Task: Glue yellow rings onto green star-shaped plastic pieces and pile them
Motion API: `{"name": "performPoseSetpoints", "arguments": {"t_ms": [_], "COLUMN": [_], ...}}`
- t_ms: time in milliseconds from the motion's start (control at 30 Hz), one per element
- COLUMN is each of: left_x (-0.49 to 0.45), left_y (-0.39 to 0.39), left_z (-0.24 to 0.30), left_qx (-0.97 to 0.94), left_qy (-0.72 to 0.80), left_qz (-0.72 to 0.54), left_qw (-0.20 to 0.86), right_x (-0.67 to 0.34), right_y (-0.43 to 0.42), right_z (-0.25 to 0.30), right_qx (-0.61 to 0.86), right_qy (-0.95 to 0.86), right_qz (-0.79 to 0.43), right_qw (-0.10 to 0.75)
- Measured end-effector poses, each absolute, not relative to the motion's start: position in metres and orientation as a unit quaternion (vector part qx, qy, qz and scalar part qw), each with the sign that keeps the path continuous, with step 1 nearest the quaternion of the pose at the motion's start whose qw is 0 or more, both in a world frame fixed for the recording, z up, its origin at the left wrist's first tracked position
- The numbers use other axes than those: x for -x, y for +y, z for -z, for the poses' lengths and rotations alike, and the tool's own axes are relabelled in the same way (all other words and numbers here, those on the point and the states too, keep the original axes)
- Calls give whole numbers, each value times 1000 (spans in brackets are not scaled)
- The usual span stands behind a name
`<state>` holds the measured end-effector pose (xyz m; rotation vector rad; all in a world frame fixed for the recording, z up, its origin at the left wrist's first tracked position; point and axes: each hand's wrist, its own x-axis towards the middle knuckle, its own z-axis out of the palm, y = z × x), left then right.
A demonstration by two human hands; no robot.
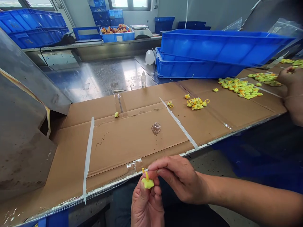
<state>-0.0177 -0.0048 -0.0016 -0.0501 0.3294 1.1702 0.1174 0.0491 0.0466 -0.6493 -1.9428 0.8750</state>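
In front of the table's near edge, my left hand [148, 205] pinches a small yellow-green star-shaped toy ring [148, 183] between thumb and fingers. A thin yellow band [146, 175] stands up from the star. Coming in from the right, my right hand [181, 179] has its thumb and fingertips closed at that band; the exact contact is partly hidden. On the cardboard beyond lies a small clear round dish [156, 127]. Similar toy rings form a small pile [197, 103], with one [170, 104] by the tape strip and a single yellow piece [116, 114] farther left.
Cardboard [123, 142] covers the table, marked by white tape strips [88, 157]. Stacked blue crates [203, 50] stand behind. A small bottle [143, 79] stands on the metal surface. At right, another person's hand [293, 78] is near larger yellow piles [241, 87]. A metal housing [26, 151] flanks the left.
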Motion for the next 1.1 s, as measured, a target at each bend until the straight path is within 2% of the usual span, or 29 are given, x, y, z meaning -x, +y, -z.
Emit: {"name": "performPoseSetpoints", "arguments": {"t_ms": [200,333,667,833,933,1100], "left_x": [18,21,18,18,16,12], "left_y": [-1,2,4,4,5,6], "left_z": [10,13,10,8,7,7], "left_qx": [-3,-16,-58,-67,-62,-97], "left_qy": [150,169,238,261,284,339], "left_qz": [-574,-582,-584,-586,-595,-628], "left_qw": [805,795,774,764,749,693], "right_x": [-121,-122,-121,-121,-122,-123], "right_y": [54,55,47,45,47,58], "right_z": [-42,-42,-32,-32,-34,-40], "right_qx": [252,222,274,285,284,311], "right_qy": [-788,-767,-650,-624,-636,-718], "right_qz": [-335,-394,-546,-567,-558,-447], "right_qw": [451,455,452,455,450,434]}}
